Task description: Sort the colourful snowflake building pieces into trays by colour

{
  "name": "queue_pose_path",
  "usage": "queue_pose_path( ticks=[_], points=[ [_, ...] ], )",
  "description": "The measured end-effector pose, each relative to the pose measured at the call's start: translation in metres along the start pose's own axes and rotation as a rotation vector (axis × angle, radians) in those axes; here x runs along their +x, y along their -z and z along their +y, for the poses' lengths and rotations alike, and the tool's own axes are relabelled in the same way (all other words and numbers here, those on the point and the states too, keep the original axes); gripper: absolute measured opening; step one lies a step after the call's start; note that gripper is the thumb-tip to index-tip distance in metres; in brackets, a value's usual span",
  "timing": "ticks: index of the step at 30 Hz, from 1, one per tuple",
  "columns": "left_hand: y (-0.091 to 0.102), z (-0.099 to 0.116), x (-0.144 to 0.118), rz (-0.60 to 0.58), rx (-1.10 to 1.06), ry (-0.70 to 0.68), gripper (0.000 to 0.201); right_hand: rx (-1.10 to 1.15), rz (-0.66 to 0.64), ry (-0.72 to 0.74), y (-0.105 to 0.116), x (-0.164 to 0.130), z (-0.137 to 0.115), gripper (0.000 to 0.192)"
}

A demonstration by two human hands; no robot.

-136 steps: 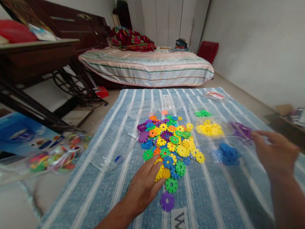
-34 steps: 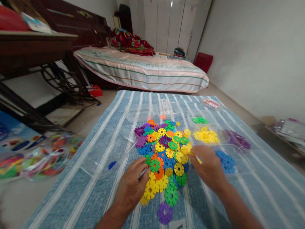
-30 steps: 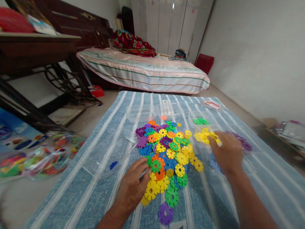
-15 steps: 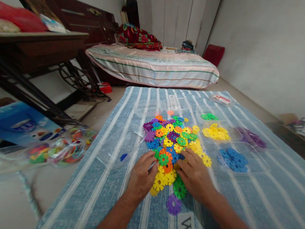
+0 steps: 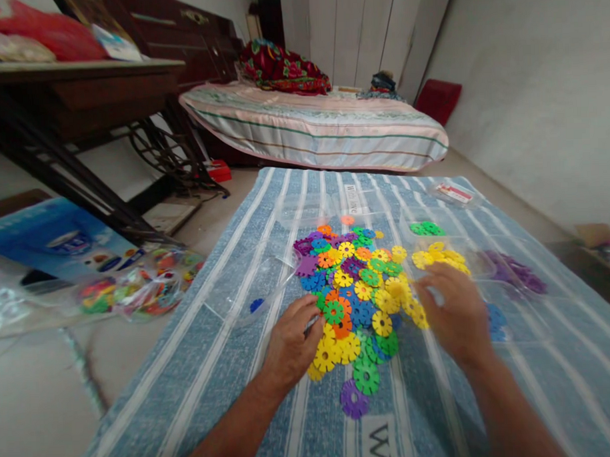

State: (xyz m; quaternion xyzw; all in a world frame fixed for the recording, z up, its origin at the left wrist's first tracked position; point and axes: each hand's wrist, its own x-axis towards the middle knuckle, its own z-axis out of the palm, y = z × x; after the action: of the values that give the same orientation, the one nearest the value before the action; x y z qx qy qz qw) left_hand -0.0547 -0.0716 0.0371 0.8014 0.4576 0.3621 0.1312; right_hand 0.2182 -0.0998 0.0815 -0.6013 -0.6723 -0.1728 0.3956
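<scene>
The left hand (image 5: pixel 291 342) is pressing flat on the toy pile (image 5: pixel 354 290) — holding it steady — while the right hand (image 5: pixel 455 310) (blurry, grip unclear) is hovering over the yellow ones (image 5: pixel 439 257).

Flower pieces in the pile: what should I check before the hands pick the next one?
1. Mixed pile within reach of both hands: ok.
2. Left hand resting at the pile's near edge: ok.
3. Right hand empty: cannot tell, it is blurred.
4. Yellow group kept apart from the pile: ok.
5. Green group one colour only: ok.
6. Blue group fully visible: not ok, the right hand covers part.
</scene>
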Motion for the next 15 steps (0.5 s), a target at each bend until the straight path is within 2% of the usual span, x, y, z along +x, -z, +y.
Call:
queue_pose_path(
  ticks=[2, 4, 6, 10, 12, 15],
  points=[
    [0.000, 0.001, 0.000, -0.002, 0.002, -0.001, 0.015, -0.143, 0.122, -0.043, 0.007, 0.010, 0.014, 0.012],
    [0.000, 0.001, 0.000, -0.003, 0.002, 0.002, 0.015, -0.167, 0.121, -0.036, 0.009, 0.010, 0.013, 0.012],
    [0.001, 0.001, 0.000, 0.001, -0.002, 0.007, 0.015, -0.075, 0.026, 0.016, 0.005, -0.001, -0.004, 0.012],
    [0.000, 0.002, 0.000, 0.006, -0.011, 0.005, 0.016, 0.136, -0.193, 0.115, -0.012, -0.036, -0.059, 0.011],
    [0.000, 0.002, 0.000, 0.002, -0.003, 0.001, 0.016, 0.119, -0.266, 0.121, -0.019, -0.048, -0.080, 0.014],
    [0.000, 0.002, 0.000, -0.011, 0.012, -0.001, 0.016, 0.037, -0.316, 0.097, -0.025, -0.058, -0.093, 0.019]
  ],
)
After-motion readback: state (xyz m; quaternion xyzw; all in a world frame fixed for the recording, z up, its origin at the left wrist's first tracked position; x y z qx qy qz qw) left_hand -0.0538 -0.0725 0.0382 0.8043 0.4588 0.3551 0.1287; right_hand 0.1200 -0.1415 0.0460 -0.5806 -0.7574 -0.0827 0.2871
